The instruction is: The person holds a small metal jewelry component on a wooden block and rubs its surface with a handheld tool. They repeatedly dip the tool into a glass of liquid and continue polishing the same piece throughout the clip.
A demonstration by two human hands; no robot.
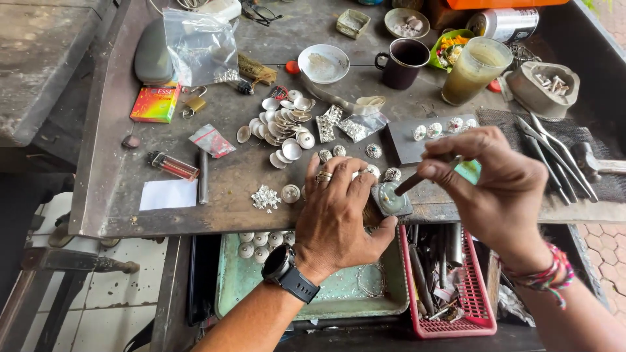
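Observation:
My left hand, with rings and a black wristwatch, presses down on a small dark block topped with a round grey metal piece at the front edge of the worn metal bench. My right hand, with colourful bracelets at the wrist, grips a thin dark punch tool whose tip rests on that piece. A heap of silver domed discs lies beyond my left hand, and several ornate silver rounds sit just past my fingers.
A dark slab with silver rounds, pliers and tools on a mat, a dark mug, a glass of cloudy drink, white bowl, plastic bags. Below the bench edge: a green tray and a red tool basket.

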